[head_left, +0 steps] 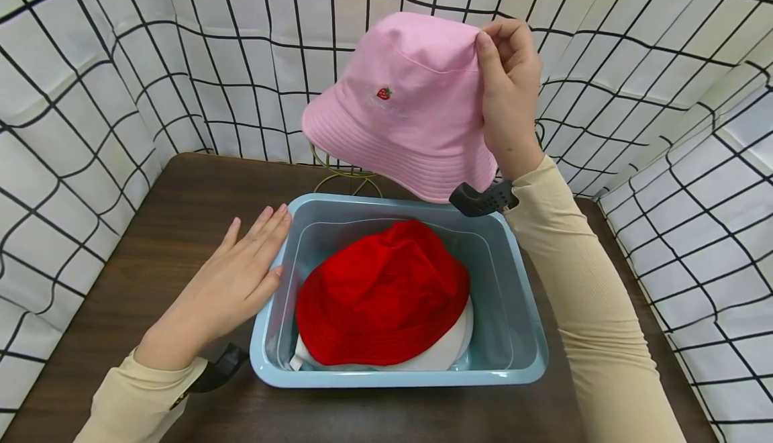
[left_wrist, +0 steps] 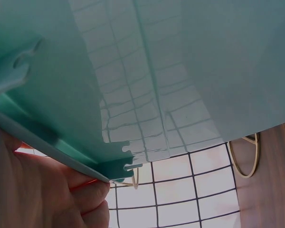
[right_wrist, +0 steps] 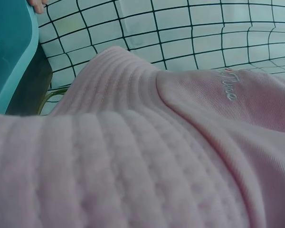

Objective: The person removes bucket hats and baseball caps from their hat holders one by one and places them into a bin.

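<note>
A pink bucket hat (head_left: pixel 417 107) with a small strawberry on its front is up behind the blue tub (head_left: pixel 398 379). My right hand (head_left: pixel 513 80) pinches its crown at the upper right. In the right wrist view the stitched brim (right_wrist: pixel 114 161) fills the foreground. My left hand (head_left: pixel 238 278) lies with straight fingers along the tub's left rim; the left wrist view shows its fingers (left_wrist: pixel 92 199) right at the rim, beside the tub's outer wall (left_wrist: pixel 147 80). Inside the tub a red bucket hat (head_left: pixel 386 295) sits over a white hat (head_left: pixel 443 349), mostly hidden.
Gold wire loops (head_left: pixel 347 174), partly covered by the pink hat, stand behind the tub on the dark wooden table (head_left: pixel 157 262). Black wire grid panels (head_left: pixel 241 60) backed by white sheeting enclose the table at the back and both sides.
</note>
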Action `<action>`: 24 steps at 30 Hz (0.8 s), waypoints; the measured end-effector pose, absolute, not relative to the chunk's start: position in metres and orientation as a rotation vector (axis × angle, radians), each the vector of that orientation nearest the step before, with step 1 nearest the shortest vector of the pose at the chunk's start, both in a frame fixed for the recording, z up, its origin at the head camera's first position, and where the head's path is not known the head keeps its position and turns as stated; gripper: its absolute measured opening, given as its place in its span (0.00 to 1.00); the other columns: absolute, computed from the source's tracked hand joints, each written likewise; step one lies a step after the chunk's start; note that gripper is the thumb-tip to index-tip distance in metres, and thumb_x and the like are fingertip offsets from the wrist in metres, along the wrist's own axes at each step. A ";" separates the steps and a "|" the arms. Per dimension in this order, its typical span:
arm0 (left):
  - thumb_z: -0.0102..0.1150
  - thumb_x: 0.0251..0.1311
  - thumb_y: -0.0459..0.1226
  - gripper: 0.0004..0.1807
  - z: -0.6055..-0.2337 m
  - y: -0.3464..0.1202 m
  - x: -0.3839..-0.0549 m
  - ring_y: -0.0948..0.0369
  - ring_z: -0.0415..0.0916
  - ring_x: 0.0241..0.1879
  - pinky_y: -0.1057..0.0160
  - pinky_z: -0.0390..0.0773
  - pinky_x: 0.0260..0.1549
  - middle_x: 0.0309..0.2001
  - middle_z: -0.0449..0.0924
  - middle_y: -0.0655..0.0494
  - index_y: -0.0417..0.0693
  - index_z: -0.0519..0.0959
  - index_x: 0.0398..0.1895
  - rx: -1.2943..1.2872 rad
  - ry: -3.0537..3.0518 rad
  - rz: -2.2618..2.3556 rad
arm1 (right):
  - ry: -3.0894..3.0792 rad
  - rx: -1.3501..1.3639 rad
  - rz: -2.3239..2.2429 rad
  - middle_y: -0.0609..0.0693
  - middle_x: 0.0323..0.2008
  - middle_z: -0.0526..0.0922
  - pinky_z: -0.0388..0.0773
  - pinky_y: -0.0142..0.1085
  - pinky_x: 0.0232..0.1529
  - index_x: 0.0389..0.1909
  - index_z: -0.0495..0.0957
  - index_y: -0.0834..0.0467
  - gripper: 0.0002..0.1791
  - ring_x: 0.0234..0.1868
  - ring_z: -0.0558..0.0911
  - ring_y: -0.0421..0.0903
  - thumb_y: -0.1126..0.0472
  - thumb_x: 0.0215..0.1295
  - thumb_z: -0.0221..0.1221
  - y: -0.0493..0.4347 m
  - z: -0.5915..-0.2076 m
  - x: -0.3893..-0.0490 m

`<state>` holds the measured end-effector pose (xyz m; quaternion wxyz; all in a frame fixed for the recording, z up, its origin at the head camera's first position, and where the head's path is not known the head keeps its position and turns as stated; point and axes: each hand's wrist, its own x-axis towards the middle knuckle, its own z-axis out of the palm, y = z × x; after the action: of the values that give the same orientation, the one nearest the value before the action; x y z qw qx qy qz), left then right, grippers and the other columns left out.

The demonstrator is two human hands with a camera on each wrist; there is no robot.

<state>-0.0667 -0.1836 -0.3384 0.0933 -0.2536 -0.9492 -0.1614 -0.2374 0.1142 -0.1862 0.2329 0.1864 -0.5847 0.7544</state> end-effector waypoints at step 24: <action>0.48 0.63 0.42 0.37 -0.338 -0.184 -0.068 0.48 0.41 0.72 0.46 0.32 0.68 0.72 0.48 0.42 0.36 0.50 0.72 -0.751 -2.812 -0.472 | -1.378 0.490 2.195 0.56 0.26 0.73 0.67 0.31 0.31 0.30 0.73 0.68 0.04 0.28 0.71 0.44 0.77 0.63 0.53 0.139 -0.168 -0.196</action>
<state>-0.0682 -0.1837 -0.3381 0.0962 -0.2536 -0.9492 -0.1594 -0.1956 0.1394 -0.1684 0.2495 0.1800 -0.5059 0.8058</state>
